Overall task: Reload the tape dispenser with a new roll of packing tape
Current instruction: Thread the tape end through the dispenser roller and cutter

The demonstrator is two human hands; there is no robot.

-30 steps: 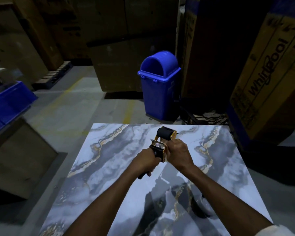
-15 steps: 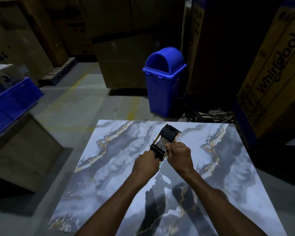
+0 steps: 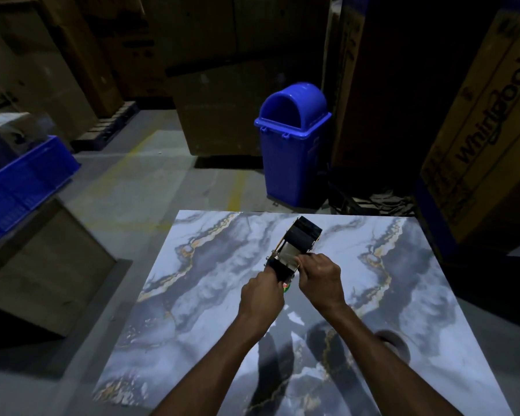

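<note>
both hands, left hand (image 3: 261, 295) and right hand (image 3: 320, 276), clamp a black tape dispenser (image 3: 294, 247) over glossy marbled table (image 3: 210, 283).

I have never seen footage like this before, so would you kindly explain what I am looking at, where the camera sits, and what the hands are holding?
There is no machine here: a person works with two bare hands. The single picture comes from a wide-angle camera worn on the person's head, looking forward and down, so both forearms reach in from the bottom.

The left hand grips a tape dispenser at its near end, apparently by the handle. The right hand pinches at the side of its frame. The dispenser's dark far end points away from the person.

Below is a marble-patterned table; nothing else clearly lies on it, though a dim round shape at its near right edge is too dark to identify.

Beyond stand a blue bin, a blue crate on the left and large cardboard boxes.
</note>
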